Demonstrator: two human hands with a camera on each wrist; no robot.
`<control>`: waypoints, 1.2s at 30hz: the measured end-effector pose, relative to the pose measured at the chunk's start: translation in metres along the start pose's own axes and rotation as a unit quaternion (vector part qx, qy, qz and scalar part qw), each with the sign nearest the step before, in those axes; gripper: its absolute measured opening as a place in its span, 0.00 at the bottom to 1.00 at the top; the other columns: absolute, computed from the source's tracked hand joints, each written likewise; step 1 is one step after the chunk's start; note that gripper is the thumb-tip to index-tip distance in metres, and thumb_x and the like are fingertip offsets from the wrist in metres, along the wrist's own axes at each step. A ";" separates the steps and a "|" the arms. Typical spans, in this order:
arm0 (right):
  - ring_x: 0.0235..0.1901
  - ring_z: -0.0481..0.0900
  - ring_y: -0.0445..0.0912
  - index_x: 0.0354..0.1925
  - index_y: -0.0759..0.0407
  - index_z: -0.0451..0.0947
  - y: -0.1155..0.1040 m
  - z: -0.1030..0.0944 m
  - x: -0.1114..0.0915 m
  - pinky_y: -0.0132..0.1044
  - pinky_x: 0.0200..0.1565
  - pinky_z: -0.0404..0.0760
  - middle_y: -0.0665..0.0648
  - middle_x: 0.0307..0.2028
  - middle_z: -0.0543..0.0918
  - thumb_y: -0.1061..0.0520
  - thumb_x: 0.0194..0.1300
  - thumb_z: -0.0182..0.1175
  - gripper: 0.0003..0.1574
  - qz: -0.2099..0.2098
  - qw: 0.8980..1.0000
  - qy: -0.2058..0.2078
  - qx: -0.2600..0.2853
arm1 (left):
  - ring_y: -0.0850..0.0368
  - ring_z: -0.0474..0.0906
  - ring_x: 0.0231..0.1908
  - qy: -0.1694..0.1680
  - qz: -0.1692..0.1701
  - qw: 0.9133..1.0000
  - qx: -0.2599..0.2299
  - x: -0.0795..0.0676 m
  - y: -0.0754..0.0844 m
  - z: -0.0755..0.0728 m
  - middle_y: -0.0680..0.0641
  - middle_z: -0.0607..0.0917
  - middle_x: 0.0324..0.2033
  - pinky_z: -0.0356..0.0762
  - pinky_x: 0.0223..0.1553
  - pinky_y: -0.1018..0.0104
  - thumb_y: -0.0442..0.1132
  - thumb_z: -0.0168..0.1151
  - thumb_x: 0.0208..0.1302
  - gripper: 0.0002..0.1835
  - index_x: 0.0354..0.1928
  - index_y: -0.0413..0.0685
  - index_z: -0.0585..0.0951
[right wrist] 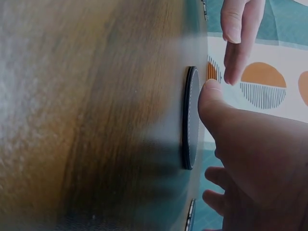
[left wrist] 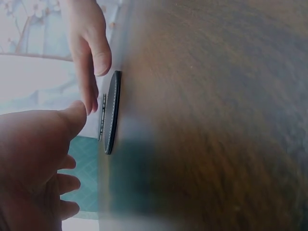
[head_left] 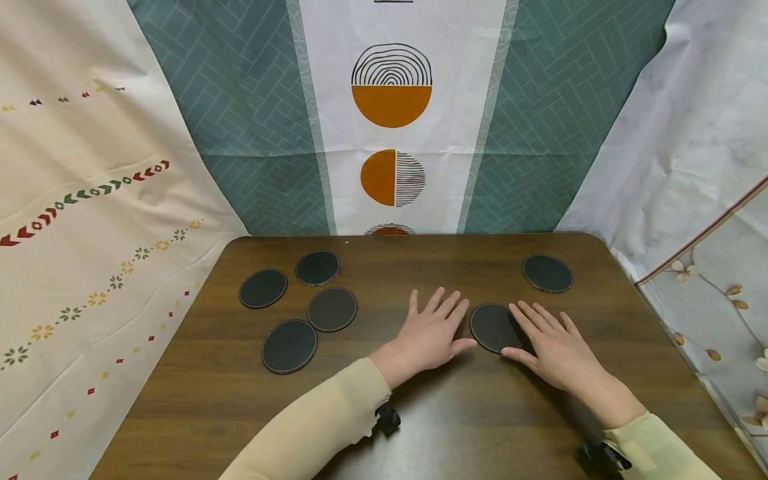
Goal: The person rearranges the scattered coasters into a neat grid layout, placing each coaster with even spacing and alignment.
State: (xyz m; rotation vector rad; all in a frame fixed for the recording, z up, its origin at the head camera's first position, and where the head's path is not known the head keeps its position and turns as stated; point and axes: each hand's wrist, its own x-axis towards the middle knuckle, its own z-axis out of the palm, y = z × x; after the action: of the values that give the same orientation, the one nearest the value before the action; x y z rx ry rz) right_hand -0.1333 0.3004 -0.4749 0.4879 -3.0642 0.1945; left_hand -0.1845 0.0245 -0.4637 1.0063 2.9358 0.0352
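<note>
A round black coaster with a stitched edge point(head_left: 493, 328) lies flat on the brown wooden table point(head_left: 444, 413). Just left of it, my left hand point(head_left: 429, 333) hovers palm down, fingers spread and straight, holding nothing. From the right, my right hand point(head_left: 552, 343) reaches over the coaster's right edge with straight fingers. In the right wrist view, a gap shows between the right thumb point(right wrist: 211, 94) and the coaster point(right wrist: 191, 118). The left wrist view shows the left thumb point(left wrist: 74, 115) raised off the tabletop, apart from the coaster point(left wrist: 113, 113).
Another black coaster point(head_left: 548, 273) lies at the back right. Several more are grouped at the left, among them a front one point(head_left: 289, 347) touching its neighbour point(head_left: 333, 309). Patterned cloths hang around the table, with a teal and white one point(head_left: 396, 133) behind the far edge.
</note>
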 end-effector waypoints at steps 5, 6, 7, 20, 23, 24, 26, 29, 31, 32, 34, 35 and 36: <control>0.80 0.62 0.68 0.86 0.60 0.62 0.001 0.002 -0.001 0.77 0.74 0.56 0.69 0.82 0.66 0.25 0.77 0.62 0.59 -0.003 1.000 0.002 -0.003 | 0.45 0.48 0.87 -0.006 0.005 1.000 0.001 0.002 0.002 0.003 0.53 0.57 0.88 0.47 0.80 0.27 0.75 0.43 0.81 0.46 0.90 0.61 0.57; 0.80 0.63 0.69 0.86 0.61 0.62 0.001 0.003 -0.001 0.77 0.74 0.57 0.69 0.81 0.66 0.25 0.76 0.62 0.59 -0.004 1.000 0.004 -0.004 | 0.45 0.49 0.87 -0.006 0.006 1.000 0.002 0.003 0.003 0.003 0.53 0.57 0.88 0.47 0.80 0.27 0.75 0.43 0.81 0.46 0.90 0.61 0.57; 0.80 0.63 0.69 0.85 0.61 0.63 0.001 0.003 -0.001 0.77 0.74 0.57 0.69 0.81 0.67 0.25 0.76 0.63 0.59 -0.005 1.000 0.006 -0.005 | 0.46 0.49 0.87 -0.008 0.007 1.000 0.003 0.003 0.003 0.004 0.53 0.57 0.88 0.48 0.80 0.27 0.75 0.43 0.81 0.46 0.90 0.61 0.57; 0.79 0.65 0.69 0.84 0.62 0.64 0.004 0.005 -0.001 0.78 0.73 0.59 0.70 0.80 0.69 0.26 0.76 0.64 0.59 -0.005 1.000 0.001 -0.012 | 0.48 0.47 0.87 -0.020 0.005 1.000 -0.004 0.008 0.008 0.010 0.55 0.57 0.87 0.47 0.81 0.29 0.75 0.44 0.81 0.46 0.90 0.63 0.57; 0.79 0.65 0.69 0.84 0.62 0.64 0.004 0.006 0.000 0.78 0.73 0.58 0.69 0.79 0.70 0.27 0.76 0.64 0.58 -0.005 1.000 0.001 -0.005 | 0.48 0.48 0.87 -0.020 0.005 1.000 -0.003 0.010 0.009 0.011 0.54 0.58 0.87 0.48 0.81 0.29 0.75 0.45 0.81 0.46 0.90 0.62 0.57; 0.79 0.65 0.69 0.84 0.62 0.65 0.005 0.006 0.000 0.78 0.73 0.58 0.69 0.79 0.71 0.27 0.76 0.65 0.58 -0.005 1.000 0.002 -0.004 | 0.48 0.48 0.87 -0.020 0.005 1.000 -0.002 0.010 0.009 0.011 0.54 0.58 0.87 0.48 0.81 0.29 0.75 0.45 0.81 0.46 0.90 0.62 0.57; 0.79 0.65 0.68 0.84 0.62 0.65 0.005 0.007 0.000 0.78 0.73 0.58 0.69 0.79 0.71 0.28 0.76 0.65 0.57 -0.004 1.000 0.002 -0.002 | 0.48 0.48 0.87 -0.020 0.007 1.000 -0.003 0.011 0.010 0.012 0.54 0.58 0.87 0.48 0.81 0.29 0.75 0.45 0.81 0.45 0.90 0.62 0.57; 0.79 0.65 0.68 0.84 0.62 0.65 0.004 0.007 0.000 0.78 0.73 0.58 0.69 0.78 0.72 0.29 0.76 0.66 0.57 -0.004 1.000 0.001 -0.001 | 0.48 0.48 0.87 -0.021 0.009 1.000 -0.004 0.012 0.011 0.013 0.54 0.58 0.87 0.48 0.81 0.29 0.74 0.45 0.81 0.45 0.90 0.62 0.57; 0.79 0.65 0.68 0.84 0.62 0.65 0.004 0.007 0.001 0.78 0.73 0.57 0.69 0.78 0.72 0.29 0.76 0.66 0.57 -0.005 1.000 -0.002 0.000 | 0.48 0.49 0.87 -0.020 0.010 1.000 -0.005 0.013 0.011 0.014 0.54 0.59 0.87 0.48 0.80 0.29 0.74 0.45 0.81 0.45 0.90 0.62 0.57; 0.79 0.65 0.68 0.84 0.62 0.65 0.004 0.007 0.001 0.78 0.73 0.57 0.69 0.78 0.72 0.29 0.76 0.66 0.57 -0.005 1.000 -0.003 0.000 | 0.48 0.49 0.87 -0.020 0.010 1.000 -0.005 0.013 0.011 0.015 0.54 0.59 0.87 0.48 0.80 0.29 0.74 0.45 0.81 0.45 0.90 0.62 0.57; 0.79 0.65 0.68 0.84 0.62 0.65 0.004 0.007 0.001 0.78 0.73 0.58 0.69 0.78 0.72 0.29 0.76 0.65 0.56 -0.006 1.000 -0.005 -0.002 | 0.48 0.49 0.87 -0.020 0.011 1.000 -0.006 0.013 0.011 0.015 0.54 0.59 0.87 0.48 0.80 0.29 0.74 0.46 0.81 0.45 0.90 0.61 0.58; 0.79 0.65 0.68 0.84 0.62 0.65 0.004 0.007 0.001 0.78 0.73 0.58 0.69 0.78 0.72 0.29 0.76 0.65 0.56 -0.007 1.000 -0.006 -0.003 | 0.48 0.49 0.87 -0.020 0.011 1.000 -0.006 0.013 0.011 0.016 0.54 0.59 0.87 0.48 0.80 0.29 0.74 0.46 0.81 0.45 0.90 0.61 0.57; 0.79 0.66 0.68 0.84 0.62 0.65 0.004 0.008 0.001 0.78 0.73 0.58 0.69 0.78 0.72 0.29 0.76 0.65 0.56 -0.008 1.000 -0.006 -0.003 | 0.48 0.49 0.87 -0.020 0.012 1.000 -0.006 0.013 0.012 0.016 0.54 0.59 0.87 0.48 0.80 0.29 0.74 0.46 0.81 0.45 0.90 0.61 0.58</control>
State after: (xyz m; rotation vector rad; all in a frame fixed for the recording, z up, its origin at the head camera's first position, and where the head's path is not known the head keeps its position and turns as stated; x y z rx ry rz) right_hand -0.1352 0.3032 -0.4829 0.5141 -3.0699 0.1817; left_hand -0.1871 0.0419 -0.4800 1.0268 2.8837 0.0330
